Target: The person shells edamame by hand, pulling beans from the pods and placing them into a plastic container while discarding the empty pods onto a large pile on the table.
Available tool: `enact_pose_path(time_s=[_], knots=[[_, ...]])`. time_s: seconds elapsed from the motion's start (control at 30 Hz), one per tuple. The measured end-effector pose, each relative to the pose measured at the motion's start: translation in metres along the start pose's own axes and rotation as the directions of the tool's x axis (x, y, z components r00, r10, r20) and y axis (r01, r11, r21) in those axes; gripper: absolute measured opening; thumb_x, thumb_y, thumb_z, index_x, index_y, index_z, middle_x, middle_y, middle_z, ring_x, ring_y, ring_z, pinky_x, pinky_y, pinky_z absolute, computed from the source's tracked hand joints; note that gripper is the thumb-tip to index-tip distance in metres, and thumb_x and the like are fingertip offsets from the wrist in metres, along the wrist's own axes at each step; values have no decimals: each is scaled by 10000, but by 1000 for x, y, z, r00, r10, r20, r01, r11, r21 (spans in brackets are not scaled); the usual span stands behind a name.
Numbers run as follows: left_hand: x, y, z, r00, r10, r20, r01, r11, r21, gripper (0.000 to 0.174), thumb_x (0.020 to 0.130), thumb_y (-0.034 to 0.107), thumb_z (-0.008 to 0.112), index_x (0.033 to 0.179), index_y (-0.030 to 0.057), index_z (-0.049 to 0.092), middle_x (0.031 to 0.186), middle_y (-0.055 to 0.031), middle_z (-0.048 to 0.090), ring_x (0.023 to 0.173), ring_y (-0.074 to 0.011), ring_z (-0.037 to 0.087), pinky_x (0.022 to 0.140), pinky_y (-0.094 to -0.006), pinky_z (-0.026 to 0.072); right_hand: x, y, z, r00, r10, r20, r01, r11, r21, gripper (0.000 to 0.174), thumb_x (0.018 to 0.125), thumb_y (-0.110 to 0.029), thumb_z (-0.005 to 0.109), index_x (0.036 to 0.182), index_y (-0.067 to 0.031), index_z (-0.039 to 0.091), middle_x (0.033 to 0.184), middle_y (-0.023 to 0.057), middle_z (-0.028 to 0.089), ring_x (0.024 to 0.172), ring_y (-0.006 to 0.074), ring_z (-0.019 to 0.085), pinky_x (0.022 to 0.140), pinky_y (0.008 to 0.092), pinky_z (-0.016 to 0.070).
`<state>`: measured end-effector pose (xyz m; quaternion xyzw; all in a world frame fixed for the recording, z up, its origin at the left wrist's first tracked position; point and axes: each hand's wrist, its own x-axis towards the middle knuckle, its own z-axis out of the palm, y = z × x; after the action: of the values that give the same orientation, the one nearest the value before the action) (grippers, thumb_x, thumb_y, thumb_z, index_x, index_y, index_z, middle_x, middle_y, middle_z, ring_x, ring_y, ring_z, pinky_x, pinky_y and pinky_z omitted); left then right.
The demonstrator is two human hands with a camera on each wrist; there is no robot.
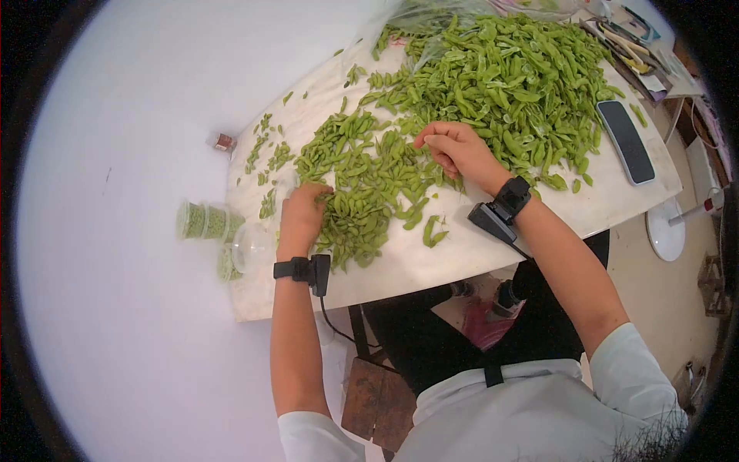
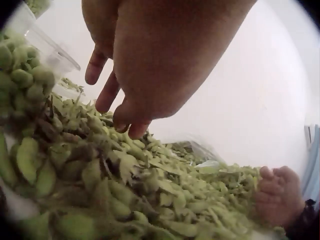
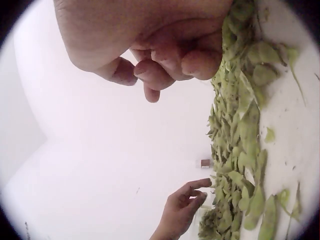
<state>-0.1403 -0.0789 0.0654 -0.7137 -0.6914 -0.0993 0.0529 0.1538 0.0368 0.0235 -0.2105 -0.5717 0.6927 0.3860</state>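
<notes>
Green soybean pods [image 1: 362, 192] lie spread across the table, with a taller heap of pods [image 1: 516, 85] behind. At the left edge of the spread, my left hand [image 1: 302, 219] reaches down. Its loosely bent fingers [image 2: 107, 92] end right at the pods in the left wrist view, and no pod shows between them. My right hand [image 1: 464, 154] hovers over the front of the heap. The right wrist view shows its fingers [image 3: 155, 70] loosely curled, with nothing visible in them. Beside my left hand stands a clear plastic container [image 1: 252, 248]; shelled beans [image 2: 22, 75] show close by.
Lidded tubs of shelled beans [image 1: 204, 221] stand at the table's left edge. A phone [image 1: 626, 142] lies to the right, with tools [image 1: 627, 50] behind it. A small bottle [image 1: 223, 142] is at the far left edge. Clear plastic bags [image 1: 431, 23] lie at the back.
</notes>
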Motion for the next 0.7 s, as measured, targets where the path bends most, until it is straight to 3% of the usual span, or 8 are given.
enact_pose_path(time_s=[0.2,0.3,0.5,0.6,0.7], knots=[[12,8,-8,936,-301,185,332,928,-170,263,777,21,515,1004,88,630,989,-122,631,938,-308,587,785,-390,463,3,4,0,1000,8,-19,-10,997,-76,230,942,-200,455,956,-8,582,517,-49,396,401,32,348,395,190,306],[16,-1,5,985,-169,15,169,972,-164,268,780,38,528,1026,90,621,1000,-134,625,941,-319,586,793,-383,467,2,3,0,1000,13,-8,-13,995,-98,221,939,-194,465,959,-8,582,516,-49,401,398,28,356,393,186,304],[35,8,27,993,-116,-37,113,990,-80,336,756,54,569,1088,94,605,999,-128,628,954,-295,590,833,-367,470,5,7,-1,1000,-14,-27,10,988,-151,206,934,-184,477,951,-12,588,523,-49,418,403,27,370,393,190,313],[40,8,26,986,-159,51,164,978,-126,317,751,102,617,1068,104,613,987,-130,627,940,-298,591,813,-363,475,6,8,-1,998,3,-56,-12,988,-157,195,930,-183,486,948,-19,591,533,-52,428,406,23,376,393,189,316],[40,12,19,946,-284,157,294,955,-44,309,737,147,669,1041,111,628,979,-120,629,894,-288,596,780,-358,478,6,8,0,998,-14,-57,5,988,-152,183,926,-184,495,941,-30,593,546,-55,440,410,20,381,393,186,316]])
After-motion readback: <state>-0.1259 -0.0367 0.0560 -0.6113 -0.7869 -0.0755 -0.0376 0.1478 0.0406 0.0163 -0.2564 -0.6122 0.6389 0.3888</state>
